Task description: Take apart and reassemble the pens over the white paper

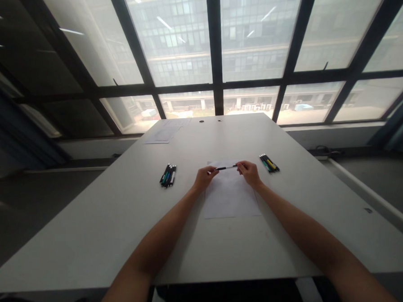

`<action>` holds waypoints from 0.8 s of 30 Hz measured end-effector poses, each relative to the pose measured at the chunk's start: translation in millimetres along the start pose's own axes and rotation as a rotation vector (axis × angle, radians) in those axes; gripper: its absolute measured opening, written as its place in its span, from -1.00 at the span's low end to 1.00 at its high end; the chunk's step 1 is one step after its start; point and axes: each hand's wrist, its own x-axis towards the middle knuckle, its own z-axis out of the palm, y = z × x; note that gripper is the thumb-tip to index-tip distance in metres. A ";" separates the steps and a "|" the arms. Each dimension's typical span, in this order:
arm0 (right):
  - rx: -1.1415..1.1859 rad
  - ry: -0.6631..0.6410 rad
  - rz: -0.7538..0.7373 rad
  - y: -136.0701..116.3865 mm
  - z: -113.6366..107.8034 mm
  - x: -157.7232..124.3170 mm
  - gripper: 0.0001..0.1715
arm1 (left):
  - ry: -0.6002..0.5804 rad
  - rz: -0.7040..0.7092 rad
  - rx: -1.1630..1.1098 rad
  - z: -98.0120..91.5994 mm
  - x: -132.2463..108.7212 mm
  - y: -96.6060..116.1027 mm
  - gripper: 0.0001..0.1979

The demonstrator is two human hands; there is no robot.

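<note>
Black-and-white pen (227,167) spans the gap between two bare hands, roughly level above the upper part of a paper sheet (231,196) on the white table (90,229). At the far left, loose papers (160,134) lie near the table's window end. Nearer the person, the left pen cluster (168,176), mostly black with green, blue and white parts, lies just beside the sheet. Next comes the left hand (204,177), fingertips pinched on the pen's dark end. The right hand (249,172) pinches the opposite end, so the hands are apart, linked only by the pen (whether it has a loose cap is too small to tell). Farthest right, the right pen cluster (269,163), black with green and yellow, lies near that hand. The likeliest trouble is a slip: should one pinch loosen, the pen could tip, drop and roll off the sheet. An outward sweep of the right wrist might also nudge its neighbouring pens out of line.
</note>
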 end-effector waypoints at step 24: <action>0.049 0.019 0.013 3.7 0.1 0.5 -0.63 | -0.042 0.063 -0.010 -1.1 -0.6 7.1 -0.71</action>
